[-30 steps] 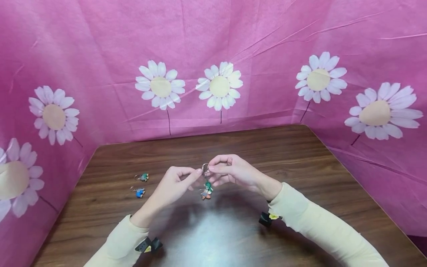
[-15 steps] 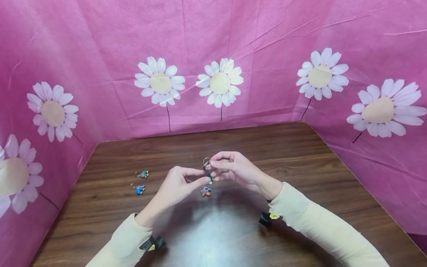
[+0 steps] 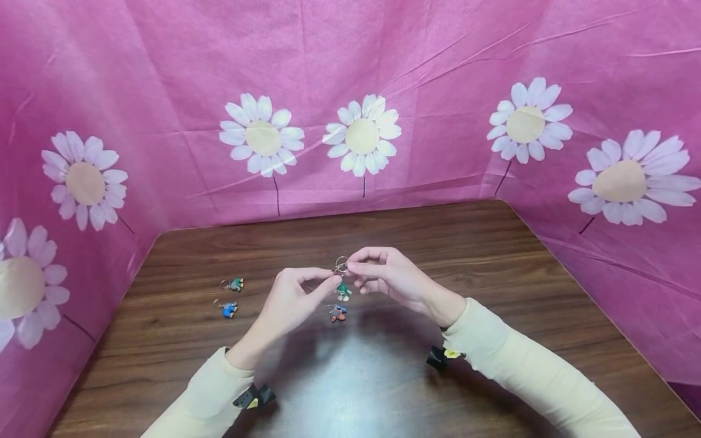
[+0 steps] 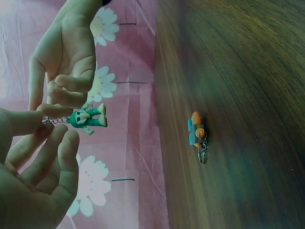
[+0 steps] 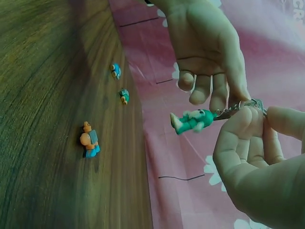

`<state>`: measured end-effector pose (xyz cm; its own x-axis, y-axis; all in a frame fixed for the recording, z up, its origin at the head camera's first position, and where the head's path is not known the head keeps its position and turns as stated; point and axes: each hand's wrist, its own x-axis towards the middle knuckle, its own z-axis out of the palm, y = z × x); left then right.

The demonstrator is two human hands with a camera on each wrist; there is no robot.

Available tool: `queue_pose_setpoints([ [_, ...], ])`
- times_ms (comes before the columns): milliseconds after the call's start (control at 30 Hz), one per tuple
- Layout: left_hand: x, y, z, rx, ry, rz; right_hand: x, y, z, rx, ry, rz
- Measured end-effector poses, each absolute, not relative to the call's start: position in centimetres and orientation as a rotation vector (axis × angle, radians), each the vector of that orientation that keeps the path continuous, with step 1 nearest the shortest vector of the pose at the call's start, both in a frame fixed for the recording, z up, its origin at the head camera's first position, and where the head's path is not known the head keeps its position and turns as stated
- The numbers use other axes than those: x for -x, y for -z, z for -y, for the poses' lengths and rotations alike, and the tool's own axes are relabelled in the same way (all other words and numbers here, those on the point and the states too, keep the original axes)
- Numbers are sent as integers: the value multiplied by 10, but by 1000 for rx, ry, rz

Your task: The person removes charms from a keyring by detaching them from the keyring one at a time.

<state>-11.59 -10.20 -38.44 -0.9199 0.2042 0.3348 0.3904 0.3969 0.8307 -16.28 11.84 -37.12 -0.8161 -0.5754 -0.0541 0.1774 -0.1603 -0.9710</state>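
Note:
Both hands meet above the table over a keychain with a green figure (image 3: 343, 292). My left hand (image 3: 290, 301) pinches it between thumb and forefinger where the short chain (image 4: 58, 120) joins the metal. With thumb and forefinger my right hand (image 3: 391, 277) pinches the side of the silver ring (image 3: 341, 261), which stands up between the hands. The green figure dangles below the fingertips. In the right wrist view, fingers cover part of the metal pieces (image 5: 255, 103). On the table under the hands lies an orange and blue figure keychain (image 3: 338, 314).
Two more keychains lie on the left of the wooden table (image 3: 438, 237): a green and grey one (image 3: 237, 284) and, nearer, a blue one (image 3: 230, 310). A pink cloth (image 3: 438, 48) printed with white flowers surrounds the table at the back and sides.
My left fingers went from the ring down over the green figure, then back up to the chain and ring. The figure hangs in sight again. The right hand kept its pinch, rising slightly.

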Motion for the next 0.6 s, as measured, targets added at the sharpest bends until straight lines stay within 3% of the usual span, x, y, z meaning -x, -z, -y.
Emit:
queue_pose_setpoints([
  [600, 121, 377, 105, 541, 1900, 2423, 167, 370, -123, 588, 1745, -1975],
])
